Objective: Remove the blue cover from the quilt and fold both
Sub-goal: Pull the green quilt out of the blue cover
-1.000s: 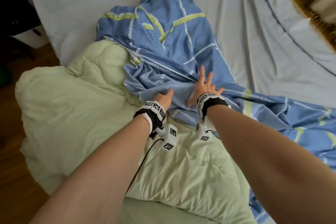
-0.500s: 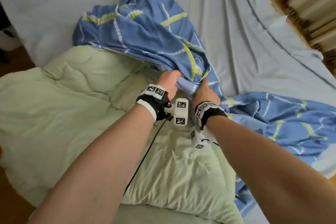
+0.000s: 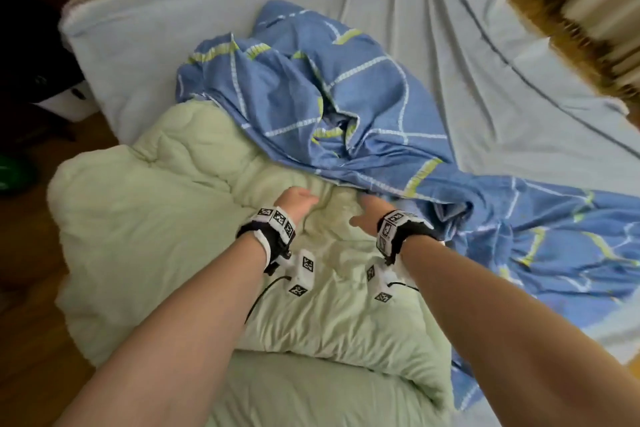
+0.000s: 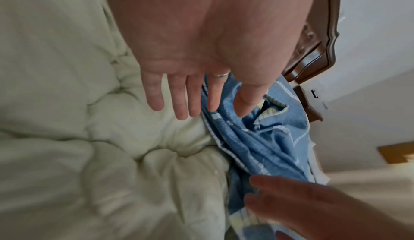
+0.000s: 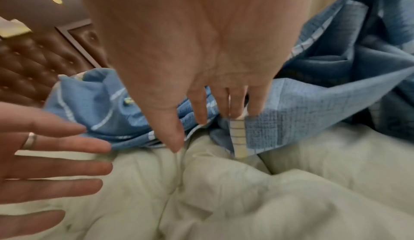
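Note:
The pale green quilt lies bare at the lower left of the bed. The blue cover, with white and yellow lines, is bunched behind it and trails off to the right. Both hands hover over the quilt at the cover's near edge. My left hand holds nothing; the left wrist view shows its fingers straight above quilt and cover. My right hand is spread too. In the right wrist view its fingertips touch the cover's hem and its thumb points at the quilt.
A light blue sheet covers the mattress behind and to the right. Wooden floor and a white bedside cabinet are at the left. A dark padded headboard stands at the far end, curtains at the upper right.
Half a second ago both hands gripped a bunch of the cover. They have let go; the cover has dropped onto the bed farther back and both hands are spread over the bare quilt.

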